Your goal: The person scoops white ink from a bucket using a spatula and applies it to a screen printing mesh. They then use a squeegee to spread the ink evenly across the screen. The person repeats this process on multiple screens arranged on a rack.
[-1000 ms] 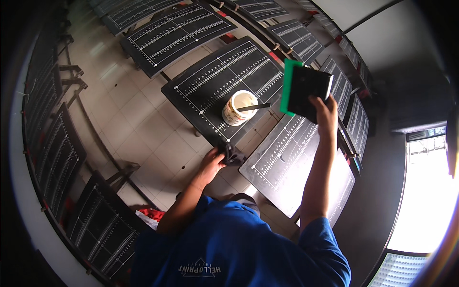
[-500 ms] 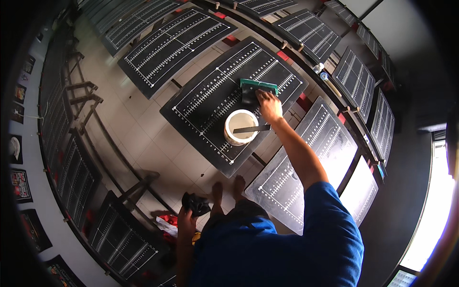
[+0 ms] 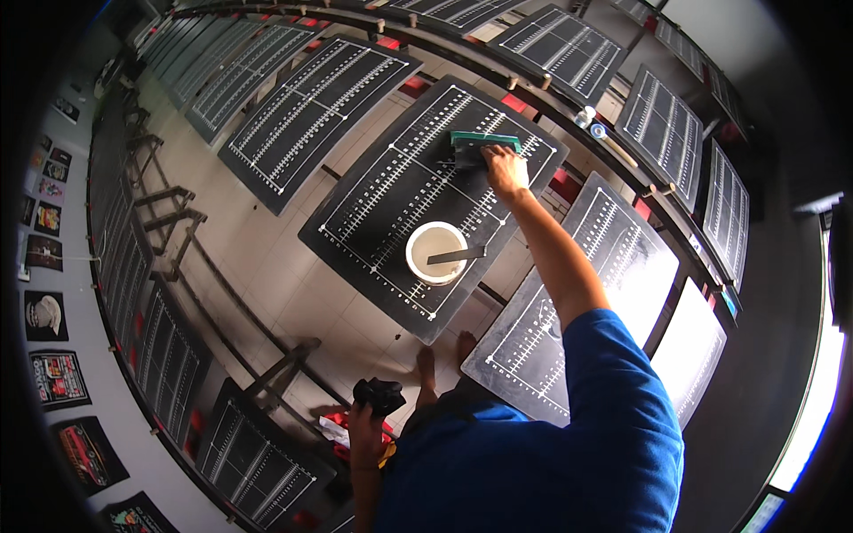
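Toward the far right part of a black board (image 3: 355,209) printed with white grid lines, my right hand (image 3: 506,171) is closed on a squeegee with a green edge (image 3: 484,140). The dark blade side of the squeegee lies over the board's surface. Nearer to me on the same board stands a white tub (image 3: 411,255) with pale contents. A flat dark spatula (image 3: 458,257) rests in it, its end sticking out over the right rim. Low at my left side, my left hand (image 3: 363,431) grips a crumpled black cloth (image 3: 380,396).
A similar board (image 3: 533,346) shines with glare at my right; another board (image 3: 315,115) lies to the left. A long rail (image 3: 622,164) with a small white bottle (image 3: 585,116) runs beyond. Dark metal frames (image 3: 209,275) stand on the left. Red and white cloth (image 3: 336,431) lies beside my left hand.
My right hand has slid the squeegee farther away across the board. The whole view has shifted slightly. My left hand still holds the black cloth.
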Demonstrator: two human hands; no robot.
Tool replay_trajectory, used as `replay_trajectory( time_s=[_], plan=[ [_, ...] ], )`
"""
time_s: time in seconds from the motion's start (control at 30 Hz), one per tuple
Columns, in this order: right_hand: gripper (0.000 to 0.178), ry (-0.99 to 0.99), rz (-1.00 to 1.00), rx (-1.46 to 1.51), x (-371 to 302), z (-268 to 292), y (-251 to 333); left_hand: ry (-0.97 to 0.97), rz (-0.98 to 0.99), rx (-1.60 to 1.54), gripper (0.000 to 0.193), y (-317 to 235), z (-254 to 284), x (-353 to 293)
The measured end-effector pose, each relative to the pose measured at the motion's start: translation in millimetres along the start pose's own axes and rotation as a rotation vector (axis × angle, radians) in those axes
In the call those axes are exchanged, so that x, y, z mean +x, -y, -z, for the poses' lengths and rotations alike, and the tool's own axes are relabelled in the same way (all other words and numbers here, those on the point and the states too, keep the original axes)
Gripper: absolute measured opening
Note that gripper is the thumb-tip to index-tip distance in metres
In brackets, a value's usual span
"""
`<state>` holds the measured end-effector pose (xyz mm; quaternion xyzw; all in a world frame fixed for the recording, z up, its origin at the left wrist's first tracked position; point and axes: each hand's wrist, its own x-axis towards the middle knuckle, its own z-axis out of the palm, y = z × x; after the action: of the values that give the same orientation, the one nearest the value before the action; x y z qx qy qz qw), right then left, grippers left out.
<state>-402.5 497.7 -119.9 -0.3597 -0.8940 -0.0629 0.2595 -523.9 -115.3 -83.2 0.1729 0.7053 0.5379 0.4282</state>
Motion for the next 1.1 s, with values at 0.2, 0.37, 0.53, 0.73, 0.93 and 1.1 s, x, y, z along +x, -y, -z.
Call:
replay_trajectory(
  time_s=[0.2, 0.37, 0.53, 0.73, 0.93, 1.1],
  plan=[
    [0.023, 0.269, -0.348, 0.056, 50, 108, -45, 0.18, -0.358, 0.91, 0.039, -12, 9, 30],
    [0.036, 0.314, -0.43, 0.091, -35, 239, -77, 0.198, 0.206, -0.406, 0.028, 16, 13, 54],
    [0.031, 0.319, -0.695, -0.137, -173, 303, -125, 0.404, 0.363, -0.348, 0.032, 7, -9, 75],
    [0.019, 0.072, -0.878, -0.294, -248, 271, -151, 0.481, 0.448, -0.204, 0.027, 5, -16, 78],
    [0.015, 0.054, -0.879, -0.348, -256, 238, -179, 0.454, 0.484, -0.101, 0.017, 0, -6, 59],
    [0.012, 0.223, -0.701, -0.279, -265, 219, -98, 0.396, 0.495, -0.135, 0.021, -9, -2, 35]
  ],
)
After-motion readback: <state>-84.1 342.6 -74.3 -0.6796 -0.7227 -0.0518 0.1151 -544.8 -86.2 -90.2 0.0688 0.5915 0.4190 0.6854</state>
